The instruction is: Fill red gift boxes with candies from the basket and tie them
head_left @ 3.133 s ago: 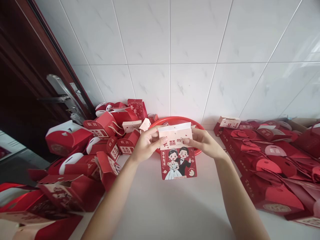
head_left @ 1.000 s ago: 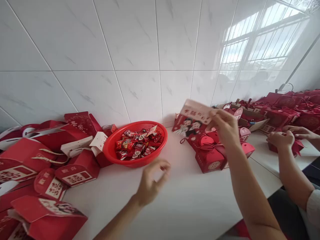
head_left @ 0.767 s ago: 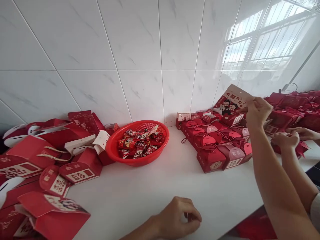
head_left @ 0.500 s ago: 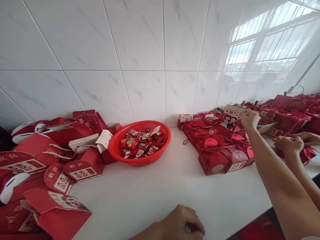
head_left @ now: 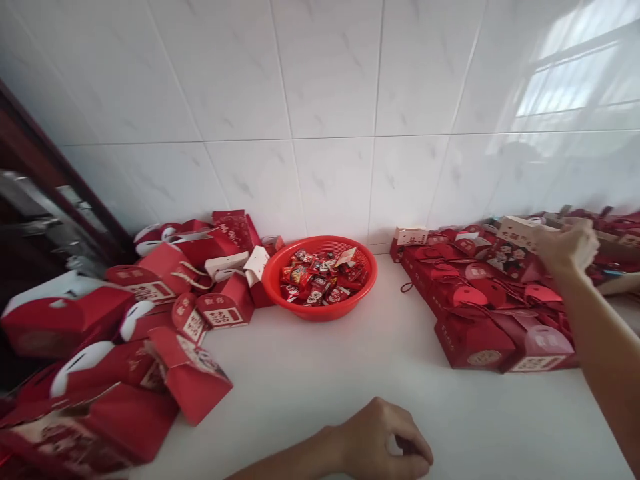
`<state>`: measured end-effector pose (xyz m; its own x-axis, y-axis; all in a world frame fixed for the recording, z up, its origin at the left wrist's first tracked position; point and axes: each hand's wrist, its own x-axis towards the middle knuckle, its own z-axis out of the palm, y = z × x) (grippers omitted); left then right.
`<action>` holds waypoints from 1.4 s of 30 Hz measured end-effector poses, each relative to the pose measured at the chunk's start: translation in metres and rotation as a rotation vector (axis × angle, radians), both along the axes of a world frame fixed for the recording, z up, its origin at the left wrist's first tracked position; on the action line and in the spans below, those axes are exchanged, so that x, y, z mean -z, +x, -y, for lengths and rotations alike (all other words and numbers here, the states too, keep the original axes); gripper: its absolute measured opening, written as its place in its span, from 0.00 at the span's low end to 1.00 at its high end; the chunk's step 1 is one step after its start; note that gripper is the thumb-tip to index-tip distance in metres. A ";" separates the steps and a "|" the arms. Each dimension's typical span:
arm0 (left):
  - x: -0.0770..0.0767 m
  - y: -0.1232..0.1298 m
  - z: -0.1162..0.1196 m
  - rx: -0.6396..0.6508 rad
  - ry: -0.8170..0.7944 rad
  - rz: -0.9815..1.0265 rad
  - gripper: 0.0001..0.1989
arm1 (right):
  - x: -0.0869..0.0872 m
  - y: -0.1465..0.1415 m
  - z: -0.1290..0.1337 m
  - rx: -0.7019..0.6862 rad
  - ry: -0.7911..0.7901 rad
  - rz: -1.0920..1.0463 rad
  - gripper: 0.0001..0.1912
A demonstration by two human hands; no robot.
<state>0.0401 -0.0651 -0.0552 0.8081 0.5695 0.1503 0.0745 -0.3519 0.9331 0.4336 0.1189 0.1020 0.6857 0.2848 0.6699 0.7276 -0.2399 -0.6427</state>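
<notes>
My left hand (head_left: 383, 440) rests low on the white counter, fingers curled and fingertips together, with nothing visible in it. At the right, my right hand (head_left: 567, 245) reaches over red boxes, its fingers curled and blurred; what they hold cannot be made out. Beside that hand stands an upright box with a cream top and a cartoon couple (head_left: 511, 259). Closed red gift boxes (head_left: 480, 340) form a block below it. A red plastic basket (head_left: 320, 312) of wrapped candies (head_left: 320, 283) sits mid-counter, touched by neither hand.
Open red boxes (head_left: 227, 303) are heaped on the left, one with a rope handle. More red boxes line the tiled wall (head_left: 330, 187) at the far right. A dark frame with metal fittings (head_left: 83, 207) stands at the left edge.
The view has turned left, bringing more left-hand boxes and the dark frame into sight. Another person's hands at the right are no longer clearly visible. My left hand stays curled on the counter.
</notes>
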 end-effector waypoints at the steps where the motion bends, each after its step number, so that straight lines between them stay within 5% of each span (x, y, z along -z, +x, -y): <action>1: -0.004 -0.003 -0.002 -0.003 0.045 -0.003 0.10 | -0.006 -0.009 0.000 0.018 0.025 -0.073 0.18; 4: -0.027 -0.022 -0.009 -0.016 0.298 -0.081 0.09 | -0.027 -0.051 0.006 -0.163 0.148 -0.068 0.21; 8: -0.086 -0.073 -0.015 -0.173 0.648 -0.265 0.10 | -0.038 -0.129 0.032 -0.640 0.307 -0.007 0.13; 13: -0.152 -0.159 0.000 -0.907 0.665 -0.435 0.14 | -0.016 -0.221 0.074 -1.399 0.086 0.304 0.05; 16: -0.159 -0.205 0.009 -1.449 0.620 -0.603 0.17 | 0.006 -0.261 0.084 -1.734 -0.120 0.379 0.08; 18: -0.153 -0.230 0.009 -1.640 0.547 -0.720 0.19 | 0.020 -0.280 0.086 -1.840 -0.226 0.354 0.09; 23: -0.135 -0.265 0.003 -1.425 0.456 -0.831 0.22 | 0.048 -0.311 0.086 -1.982 -0.427 0.242 0.09; 27: -0.134 -0.267 -0.003 -1.297 0.463 -0.774 0.16 | 0.059 -0.322 0.087 -2.036 -0.486 0.139 0.08; 35: -0.144 -0.199 -0.023 -1.156 0.583 -0.533 0.15 | 0.058 -0.340 0.085 -1.916 -0.426 -0.060 0.15; 42: -0.138 -0.141 -0.048 -1.015 0.572 -0.302 0.17 | 0.055 -0.344 0.079 -1.748 -0.343 -0.318 0.20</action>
